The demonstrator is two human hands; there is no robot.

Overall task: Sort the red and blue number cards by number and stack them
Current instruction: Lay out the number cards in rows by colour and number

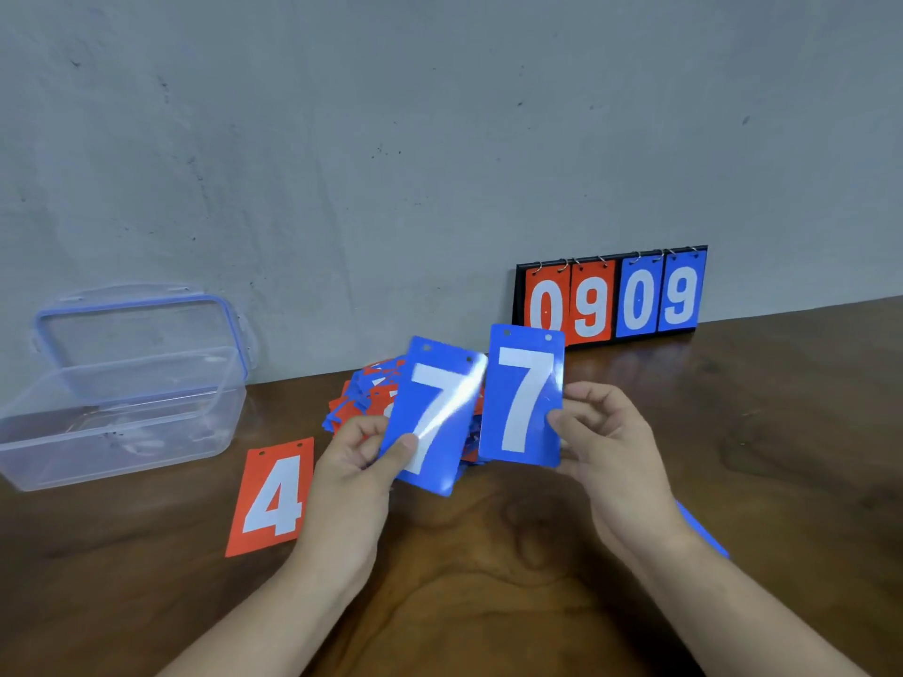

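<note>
Number cards: 2 in hand, the rest on the table (488, 569).

Left hand (356, 461) pinches a tilted blue 7 (440, 408) near its lower left corner, thumb on the face, fingers behind. Right hand (611, 442) pinches an upright blue 7 (523, 398) at its right edge in the same way. Both cards are held up above the table, just beside each other. I cannot tell whether their near edges touch.

Behind them, toward the wall, lies a ragged pile (356, 398) of red and blue cards. A red 4 (273, 495) lies face up on its own, left of the left hand. A strip of another blue card (703, 530) shows from under the right forearm, its number hidden.

Judged step: joining the 2 matching 7s, early in the sort.

Risks from here:
1. Slip. The faces look glossy (a glare stripe crosses the tilted blue 7) and each card is held by a small pinch at an edge. Sliding 1 onto the other could make a card pivot or drop.
2. Sweep. The right forearm lies over the hidden blue card, so drawing that arm back low could drag the card out of place or off the table.
3. Mixing. No spot for 7s is visible, so setting the pair down on the red 4 or the hidden card would spoil the sort.
4. Spill. The pile is loose, so a careless pull could push neighbouring cards outward.
</note>
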